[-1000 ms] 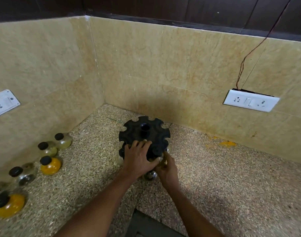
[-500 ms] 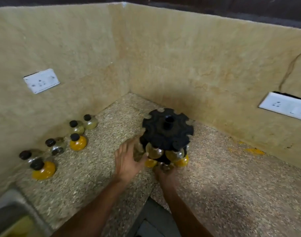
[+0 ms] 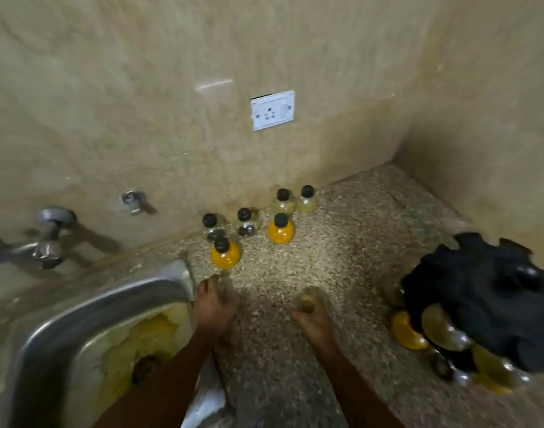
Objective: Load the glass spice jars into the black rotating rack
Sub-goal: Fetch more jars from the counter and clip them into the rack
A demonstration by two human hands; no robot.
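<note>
Turned away from the black rotating rack (image 3: 493, 301), now far right of the six loose glass spice jars (image 3: 225, 254), with left hand (image 3: 213, 307) and right hand (image 3: 314, 319) both empty, loosely curled, reaching jarward for another load.

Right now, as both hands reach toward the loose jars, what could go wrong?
1. The nearest orange jar stands close to the sink edge; a nudge from the left hand might tip it in.
2. The six jars stand tightly grouped, so grabbing one may knock its neighbours over.
3. The rack sits far to the right of the right hand, so each glass jar must be carried across.
</note>
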